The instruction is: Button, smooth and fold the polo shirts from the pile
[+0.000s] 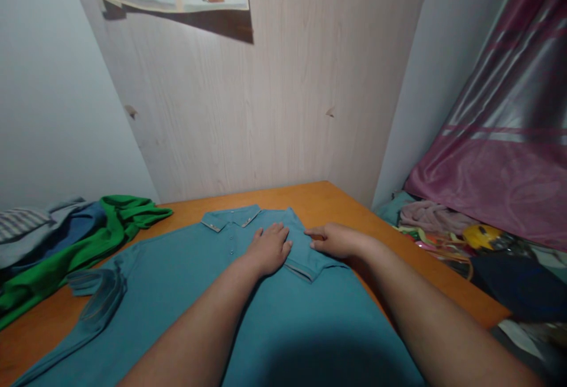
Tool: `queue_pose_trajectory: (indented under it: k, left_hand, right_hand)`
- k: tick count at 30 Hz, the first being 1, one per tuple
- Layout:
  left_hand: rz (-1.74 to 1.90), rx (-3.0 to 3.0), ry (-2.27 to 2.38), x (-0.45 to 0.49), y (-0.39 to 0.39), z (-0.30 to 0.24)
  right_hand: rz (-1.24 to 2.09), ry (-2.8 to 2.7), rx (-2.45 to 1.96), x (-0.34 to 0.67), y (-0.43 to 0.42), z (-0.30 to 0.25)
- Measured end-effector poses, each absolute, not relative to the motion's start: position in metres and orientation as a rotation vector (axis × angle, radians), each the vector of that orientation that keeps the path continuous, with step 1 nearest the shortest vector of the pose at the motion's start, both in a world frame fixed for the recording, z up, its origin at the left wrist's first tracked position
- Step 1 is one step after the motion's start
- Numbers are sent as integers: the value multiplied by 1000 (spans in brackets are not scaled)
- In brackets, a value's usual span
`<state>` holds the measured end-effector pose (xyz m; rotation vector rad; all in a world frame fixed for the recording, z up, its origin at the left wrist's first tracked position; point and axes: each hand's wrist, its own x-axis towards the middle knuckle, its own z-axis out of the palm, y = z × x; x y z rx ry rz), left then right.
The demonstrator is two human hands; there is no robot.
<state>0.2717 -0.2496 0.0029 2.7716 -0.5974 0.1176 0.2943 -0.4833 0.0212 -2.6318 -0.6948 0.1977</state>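
A teal short-sleeved polo shirt (177, 280) lies spread front side up, its collar toward the wall. The sleeve on the right is folded inward over the chest, with its trimmed cuff showing near the middle. My left hand (268, 249) rests flat on this folded part, fingers stretched out and palm down. At the outer edge of the same fold, my right hand (334, 240) touches the cloth with its index finger extended and another fingertip just below. Its remaining fingers are partly hidden. The sleeve on the left lies crumpled beside the body of the shirt.
An orange tabletop (341, 207) carries the shirt. A pile of clothes with a green garment (128, 212) sits at the left. Beyond the table's right edge are assorted items, a yellow object (482, 236) and a pink curtain (496, 180). A pale panel wall (266, 109) stands behind.
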Motion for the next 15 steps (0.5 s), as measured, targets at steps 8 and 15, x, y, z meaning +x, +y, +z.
queue_pose_trajectory:
  k: [8,15]
  left_hand:
    - [72,2839,-549,272,-248,-3]
    - [41,2883,-489,272,-249,-4]
  right_hand:
    - [-215,-691,-2668,293,-457,21]
    - [131,-751,-2779,296,-445,0]
